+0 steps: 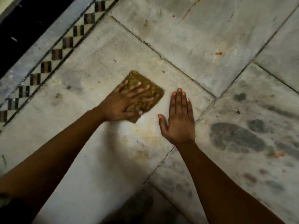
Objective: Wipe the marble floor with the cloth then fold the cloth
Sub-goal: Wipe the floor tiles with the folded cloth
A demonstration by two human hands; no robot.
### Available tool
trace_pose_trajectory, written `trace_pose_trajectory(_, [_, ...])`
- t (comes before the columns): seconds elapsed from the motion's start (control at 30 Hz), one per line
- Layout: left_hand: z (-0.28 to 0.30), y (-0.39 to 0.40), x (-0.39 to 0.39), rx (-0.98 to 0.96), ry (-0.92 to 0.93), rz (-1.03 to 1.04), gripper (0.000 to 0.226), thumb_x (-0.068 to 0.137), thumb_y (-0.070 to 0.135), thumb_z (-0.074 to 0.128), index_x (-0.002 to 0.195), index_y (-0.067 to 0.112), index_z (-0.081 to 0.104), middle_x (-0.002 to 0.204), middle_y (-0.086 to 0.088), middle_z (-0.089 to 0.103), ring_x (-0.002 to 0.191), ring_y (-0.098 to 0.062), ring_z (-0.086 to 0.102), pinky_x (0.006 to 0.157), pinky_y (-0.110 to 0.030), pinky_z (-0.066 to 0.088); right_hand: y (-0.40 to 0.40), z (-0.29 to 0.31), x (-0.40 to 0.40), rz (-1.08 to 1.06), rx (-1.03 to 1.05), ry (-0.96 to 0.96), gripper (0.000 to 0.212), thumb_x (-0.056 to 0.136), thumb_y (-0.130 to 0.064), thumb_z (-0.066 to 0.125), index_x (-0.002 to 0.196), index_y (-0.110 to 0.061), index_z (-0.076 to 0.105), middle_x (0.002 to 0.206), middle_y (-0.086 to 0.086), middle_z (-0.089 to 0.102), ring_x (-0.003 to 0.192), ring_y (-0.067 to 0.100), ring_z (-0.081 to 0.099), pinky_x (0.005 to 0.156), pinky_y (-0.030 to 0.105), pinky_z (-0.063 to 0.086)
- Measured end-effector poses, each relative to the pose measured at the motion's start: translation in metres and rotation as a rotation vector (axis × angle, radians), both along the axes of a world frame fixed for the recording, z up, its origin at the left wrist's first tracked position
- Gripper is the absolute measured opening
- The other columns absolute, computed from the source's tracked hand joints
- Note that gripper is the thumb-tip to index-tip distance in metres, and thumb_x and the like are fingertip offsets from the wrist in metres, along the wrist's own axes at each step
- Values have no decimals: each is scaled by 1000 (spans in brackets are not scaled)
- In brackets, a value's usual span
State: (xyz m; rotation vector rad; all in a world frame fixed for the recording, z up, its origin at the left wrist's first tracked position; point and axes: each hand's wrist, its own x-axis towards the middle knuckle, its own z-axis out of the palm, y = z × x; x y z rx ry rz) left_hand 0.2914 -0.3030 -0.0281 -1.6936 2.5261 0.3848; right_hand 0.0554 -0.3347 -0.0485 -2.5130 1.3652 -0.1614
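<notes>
— What is taking up most of the view?

— The marble floor (202, 46), pale grey slabs with dark joints running diagonally. Dark blotches are showing on the slab at the right, and a few small orange spots (218, 53) are sitting on the far slab. Along the far left a checkered border strip (56, 54) of dark and light squares is running beside a black band (24, 29).

— And the person?

— Two bare forearms are reaching in from the near edge, one from the near left and one from the near right.

— Where is the cloth lying?

— The cloth (152, 92) is lying flat on the middle slab, just left of centre — an olive-brown, textured square, looking folded though I cannot tell how many layers. One corner is pointing to the far side, another to the near side.

— What is the left hand doing?

— The left hand (123, 102) is pressing down on the cloth with fingers straight and spread, the palm covering its left part. Nothing is being pinched; the fingers are lying flat on the fabric. Its outline is slightly blurred.

— The right one?

— The right hand (179, 120) is lying just right of the cloth, apart from it, fingers straight and together, thumb out to the left — holding nothing, palm toward the floor.
</notes>
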Motion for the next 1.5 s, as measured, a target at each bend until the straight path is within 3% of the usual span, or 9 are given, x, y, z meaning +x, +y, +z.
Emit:
trace_pose_trajectory(0.2, [3, -96, -33, 38, -25, 491, 67, 84, 61, 19, 147, 39, 10, 159, 3, 2, 145, -19, -1, 113, -41, -5, 0, 0, -1, 3, -9, 7, 75, 91, -45, 34, 146, 3, 18, 154, 22, 15, 144, 31, 12, 118, 40, 8])
trace_pose_trajectory(0.47, [3, 105, -44, 30, -39, 398, 62, 91, 61, 17, 148, 34, 16, 156, -1, 13, 144, -20, 9, 114, -44, 7, 0, 0, -1, 15, 23, 13, 76, 91, -46, 31, 147, 2, 14, 155, 22, 12, 144, 32, 10, 118, 40, 6])
trace_pose_trajectory(0.7, [-2, -27, 7, 43, -74, 818, 70, 89, 60, 20, 150, 30, 6, 159, 0, -2, 145, -20, -4, 114, -42, -6, 2, -1, -2, 21, -4, 27, 75, 92, -46, 29, 147, 3, 12, 155, 23, 11, 144, 32, 9, 118, 38, 3])
trace_pose_trajectory(0.9, [-2, 63, -74, -5, -112, 568, 76, 84, 62, 7, 151, 27, 7, 158, -2, 1, 146, -21, 0, 113, -40, -8, 3, 3, -6, 40, 37, -33, 74, 90, -47, 12, 147, 0, 13, 156, 19, 10, 145, 28, 8, 116, 34, 0])
trace_pose_trajectory(1.03, [0, 167, -94, 20, -26, 386, 63, 89, 55, 26, 148, 33, 17, 156, -3, 14, 143, -20, 10, 113, -43, 6, 13, 5, -17, 117, 72, 54, 71, 90, -43, 13, 148, -3, 7, 157, 15, 3, 146, 25, 2, 115, 34, -4])
trace_pose_trajectory(1.13, [4, 153, -68, 26, -64, 511, 66, 87, 58, 20, 147, 30, 12, 156, -6, 15, 144, -26, 13, 111, -40, 3, 35, 6, -33, 181, 78, 82, 71, 90, -43, 15, 148, -3, 4, 157, 16, -1, 146, 25, -1, 115, 34, -7])
trace_pose_trajectory(1.27, [8, 71, -40, 140, -27, 843, 67, 93, 57, 24, 148, 31, -4, 159, 1, -5, 145, -21, -6, 114, -44, -5, 56, 9, -50, 193, 104, 115, 82, 82, -51, 0, 148, -2, 2, 157, 16, -2, 146, 26, -2, 115, 34, -6])
trace_pose_trajectory(1.37, [11, 50, -76, 151, -65, 762, 65, 97, 51, 25, 149, 26, -6, 158, -3, -10, 145, -23, -9, 113, -46, -8, 57, 10, -50, 202, 125, 125, 82, 82, -51, 1, 148, -2, 2, 157, 17, -3, 146, 27, -3, 116, 35, -5])
trace_pose_trajectory(1.5, [11, 130, -133, 81, -31, 563, 61, 92, 53, 17, 148, 33, 1, 158, 0, -2, 145, -18, -2, 114, -41, -8, 54, 10, -50, 203, 162, 146, 74, 88, -44, 12, 148, -4, -2, 157, 15, -7, 145, 25, -7, 115, 34, -8])
